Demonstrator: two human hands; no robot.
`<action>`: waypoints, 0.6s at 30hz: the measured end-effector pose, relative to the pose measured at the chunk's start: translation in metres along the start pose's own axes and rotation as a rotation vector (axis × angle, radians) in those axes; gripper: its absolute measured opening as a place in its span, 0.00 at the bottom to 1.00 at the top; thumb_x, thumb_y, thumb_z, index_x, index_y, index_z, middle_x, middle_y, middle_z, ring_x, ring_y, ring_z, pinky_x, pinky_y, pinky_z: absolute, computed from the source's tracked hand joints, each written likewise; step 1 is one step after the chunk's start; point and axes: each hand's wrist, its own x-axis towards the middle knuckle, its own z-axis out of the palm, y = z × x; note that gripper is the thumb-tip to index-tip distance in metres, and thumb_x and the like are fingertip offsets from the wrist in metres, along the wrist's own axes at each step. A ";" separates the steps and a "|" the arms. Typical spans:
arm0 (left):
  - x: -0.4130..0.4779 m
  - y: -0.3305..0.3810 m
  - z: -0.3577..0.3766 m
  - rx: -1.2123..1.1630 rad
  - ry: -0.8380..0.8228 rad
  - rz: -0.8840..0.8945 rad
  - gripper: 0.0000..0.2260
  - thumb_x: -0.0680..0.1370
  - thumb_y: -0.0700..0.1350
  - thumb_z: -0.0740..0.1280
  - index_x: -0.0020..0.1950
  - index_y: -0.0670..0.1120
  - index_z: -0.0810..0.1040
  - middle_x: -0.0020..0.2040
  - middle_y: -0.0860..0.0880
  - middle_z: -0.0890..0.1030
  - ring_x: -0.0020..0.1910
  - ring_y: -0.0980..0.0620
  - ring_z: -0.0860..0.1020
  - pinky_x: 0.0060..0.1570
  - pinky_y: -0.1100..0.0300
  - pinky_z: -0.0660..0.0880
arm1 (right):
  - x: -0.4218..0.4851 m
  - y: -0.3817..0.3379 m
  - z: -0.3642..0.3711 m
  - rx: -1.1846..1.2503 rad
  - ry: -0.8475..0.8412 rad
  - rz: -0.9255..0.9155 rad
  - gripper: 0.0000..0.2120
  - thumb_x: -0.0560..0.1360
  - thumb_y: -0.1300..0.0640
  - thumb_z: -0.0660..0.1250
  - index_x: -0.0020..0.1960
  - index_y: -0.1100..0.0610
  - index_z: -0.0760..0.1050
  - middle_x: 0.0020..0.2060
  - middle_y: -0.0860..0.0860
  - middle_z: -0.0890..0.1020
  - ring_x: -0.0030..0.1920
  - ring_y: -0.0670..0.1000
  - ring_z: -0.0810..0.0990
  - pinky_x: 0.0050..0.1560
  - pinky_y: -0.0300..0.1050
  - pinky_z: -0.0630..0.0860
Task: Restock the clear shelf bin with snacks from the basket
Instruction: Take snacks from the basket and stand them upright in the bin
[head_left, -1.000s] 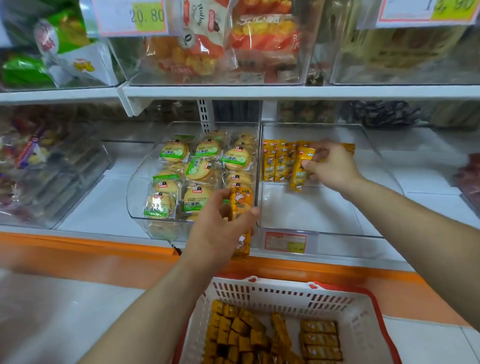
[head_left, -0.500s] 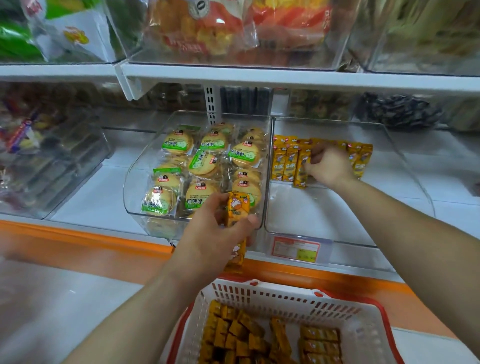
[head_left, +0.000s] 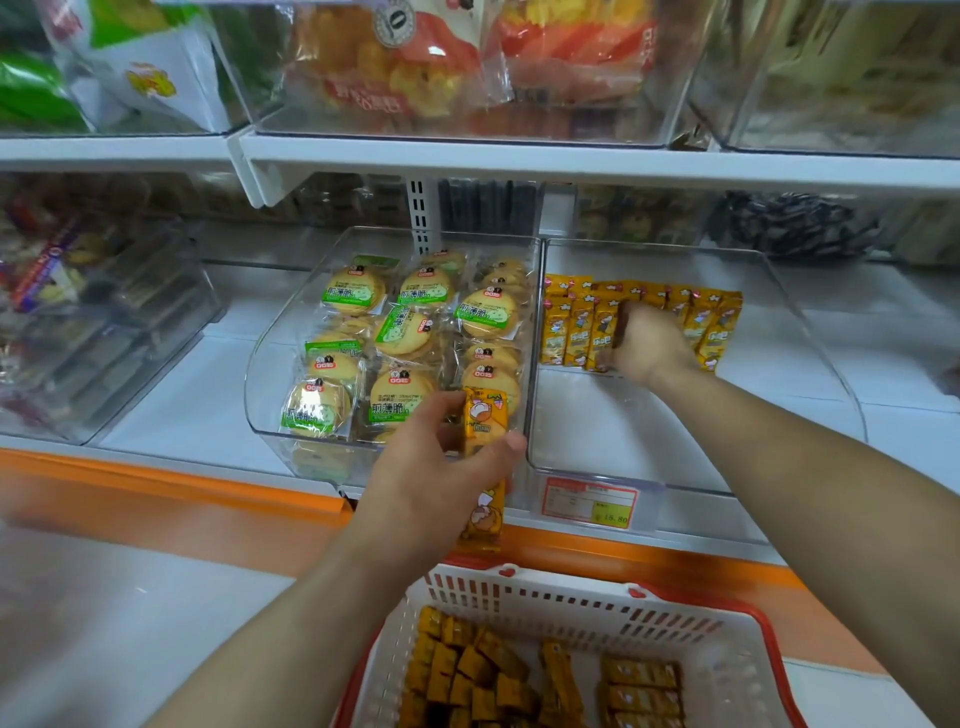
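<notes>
Retail shop, white shelves (head_left: 571, 161) of packaged snacks, price tag (head_left: 590, 502), shopping basket (head_left: 571, 603)

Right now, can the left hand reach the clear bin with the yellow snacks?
Probably yes. The left hand, gripping yellow packs, is just beside the clear bin's low front wall. The bin's top is open, and the right hand is farther back.

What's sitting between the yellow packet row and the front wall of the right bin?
Nothing: in the head view that stretch of the clear bin floor is bare, with only the right arm crossing above it.
</notes>
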 end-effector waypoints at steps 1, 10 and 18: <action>0.000 0.001 0.000 -0.003 0.005 -0.001 0.13 0.75 0.53 0.75 0.56 0.61 0.75 0.50 0.53 0.86 0.45 0.54 0.87 0.47 0.47 0.85 | 0.001 0.001 -0.001 -0.002 -0.015 0.004 0.21 0.70 0.53 0.78 0.59 0.56 0.76 0.55 0.58 0.83 0.56 0.62 0.81 0.55 0.52 0.78; -0.003 0.009 0.003 -0.021 0.004 -0.050 0.25 0.74 0.52 0.77 0.68 0.49 0.74 0.51 0.50 0.87 0.46 0.51 0.87 0.49 0.46 0.85 | -0.034 -0.003 -0.052 0.078 -0.046 0.033 0.11 0.64 0.51 0.79 0.35 0.54 0.78 0.33 0.48 0.80 0.40 0.52 0.80 0.38 0.40 0.69; -0.010 0.010 0.013 -0.155 -0.181 -0.023 0.23 0.75 0.35 0.75 0.57 0.62 0.76 0.49 0.53 0.87 0.50 0.46 0.87 0.55 0.44 0.83 | -0.165 -0.039 -0.087 0.774 -0.236 -0.117 0.05 0.77 0.58 0.70 0.49 0.48 0.80 0.41 0.49 0.86 0.40 0.49 0.84 0.38 0.44 0.80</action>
